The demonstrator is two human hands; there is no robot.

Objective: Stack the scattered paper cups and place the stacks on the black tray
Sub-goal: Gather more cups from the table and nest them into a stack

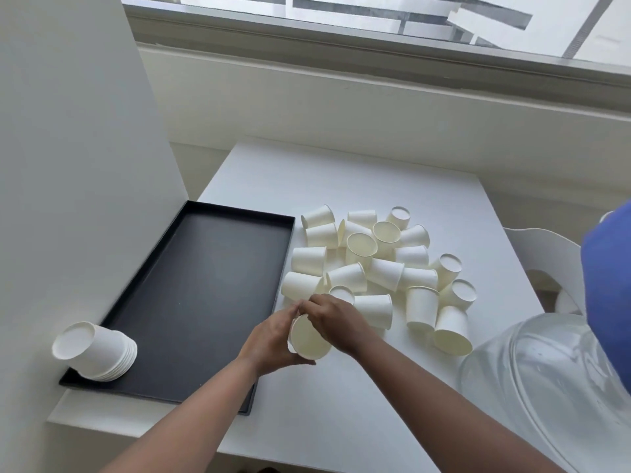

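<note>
A white bench [341, 186] stands below the window. A black tray [205, 285] lies along its left side, one corner jutting past the near edge. Just right of the tray, loose paper cups [375, 268] lie heaped together, most on their sides. A clear glass dome [546, 370] rests at the right near corner.

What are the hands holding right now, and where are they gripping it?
Both hands hold one paper cup, mouth toward the camera. The left hand wraps its side; the right hand grips from the other side, near the base.
</note>
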